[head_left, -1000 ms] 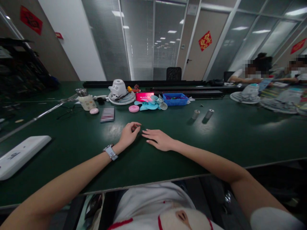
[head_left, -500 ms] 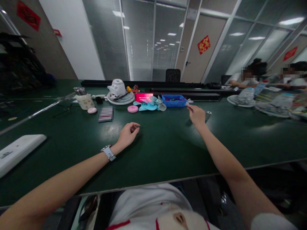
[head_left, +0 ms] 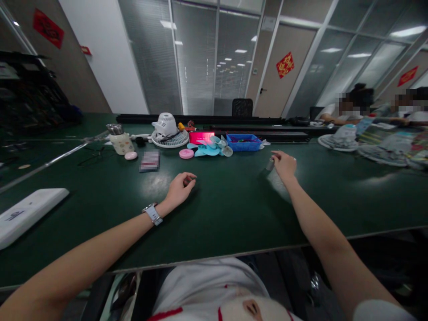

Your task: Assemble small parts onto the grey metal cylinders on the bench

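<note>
My right hand [head_left: 284,165] is over the right half of the dark green table [head_left: 227,214], its thumb and fingertips pinched at a small grey cylinder [head_left: 270,164]. The cylinder looks upright, close to the tabletop; its exact kind is too small to make out. My left hand [head_left: 180,187] rests on the table left of the middle. Its fingers are loosely curled, thumb and forefinger apart, with nothing visible between them. Beyond the hands are a blue bin [head_left: 244,142] with small parts, light blue fan blades [head_left: 209,149] and a pink round disc [head_left: 186,154].
A white fan housing [head_left: 166,125] lies on its grille [head_left: 170,139] at the back. Left of it stand a bottle [head_left: 121,141] and a pink oval item [head_left: 130,155]. A white slab-like device [head_left: 30,211] lies far left. Other people [head_left: 337,111] sit at the right.
My right hand has shifted slightly right, and a grey cylinder now shows at its fingertips. The small object seen right of this hand is now mostly or wholly hidden. My left hand stays put.
</note>
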Available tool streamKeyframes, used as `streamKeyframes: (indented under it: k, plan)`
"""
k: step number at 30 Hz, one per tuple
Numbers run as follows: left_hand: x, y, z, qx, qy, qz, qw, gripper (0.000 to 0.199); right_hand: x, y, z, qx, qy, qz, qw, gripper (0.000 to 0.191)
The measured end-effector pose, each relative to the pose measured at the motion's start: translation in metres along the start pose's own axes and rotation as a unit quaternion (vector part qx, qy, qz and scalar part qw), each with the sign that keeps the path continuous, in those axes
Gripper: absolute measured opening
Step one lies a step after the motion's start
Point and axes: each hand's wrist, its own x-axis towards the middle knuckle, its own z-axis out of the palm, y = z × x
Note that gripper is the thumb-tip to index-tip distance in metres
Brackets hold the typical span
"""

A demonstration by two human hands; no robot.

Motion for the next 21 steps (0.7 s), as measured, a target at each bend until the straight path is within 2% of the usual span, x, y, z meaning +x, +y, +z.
streamKeyframes:
  k: [5,14,21]
  plan:
    - [0.000,-0.003,0.001,-0.001,-0.002,0.007,1.000,0.026,0.002,0.004,-0.001,0.003,-0.014,0.004,1.000,0.035]
    - [0.000,-0.001,0.000,0.005,-0.005,0.008,1.000,0.025,0.005,0.004,-0.004,-0.024,-0.040,-0.061,0.997,0.036]
    - [-0.001,0.003,-0.001,0.003,-0.007,0.006,1.000,0.025,0.011,0.006,-0.005,0.001,-0.080,-0.106,0.991,0.037]
